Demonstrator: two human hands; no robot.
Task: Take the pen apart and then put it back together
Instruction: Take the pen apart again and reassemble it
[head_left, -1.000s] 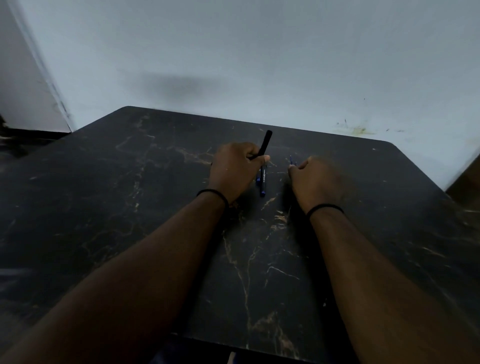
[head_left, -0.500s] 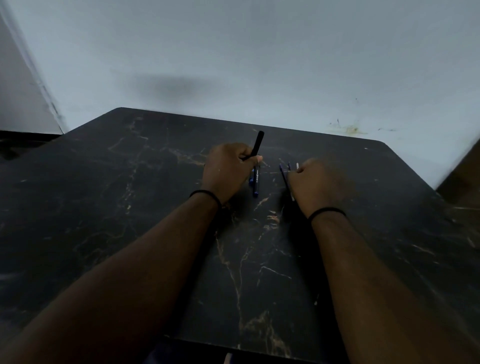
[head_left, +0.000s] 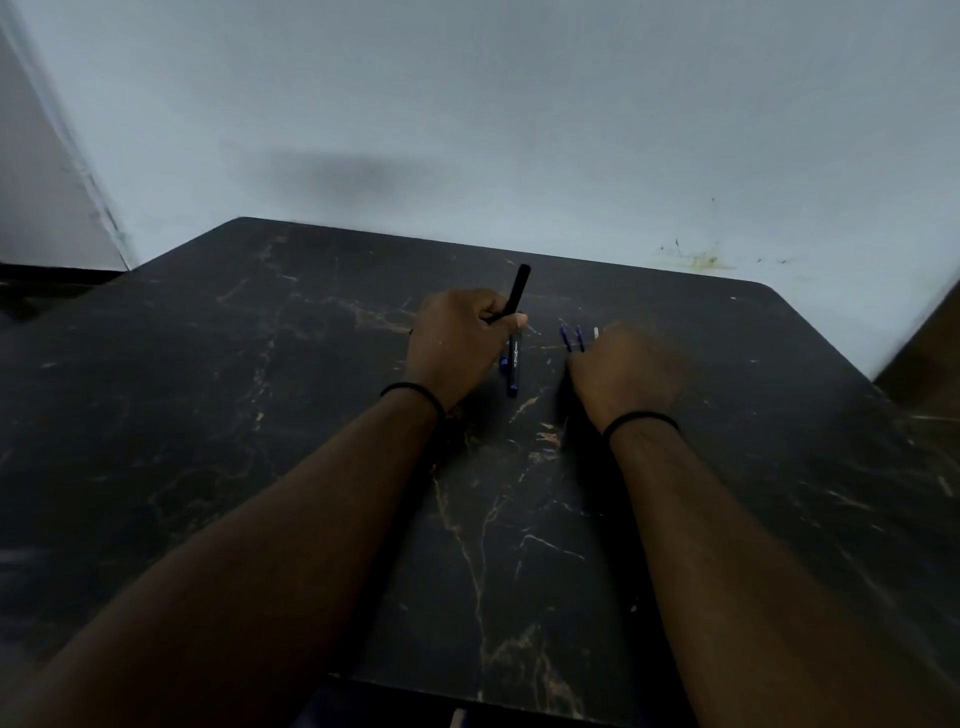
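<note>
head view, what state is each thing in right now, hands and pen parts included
left hand: fingers curled round a black pen barrel, tilted up off the table
right hand: blurred, over thin blue and white pen parts; grip unclear
blue-tipped black pen: lying flat by the left hand
black marble-patterned table: bears the parts

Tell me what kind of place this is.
Probably a plain room at home or in a small office: a black marble-patterned table pushed against a bare, stained pale wall, with pens by the left hand and little else.
</note>
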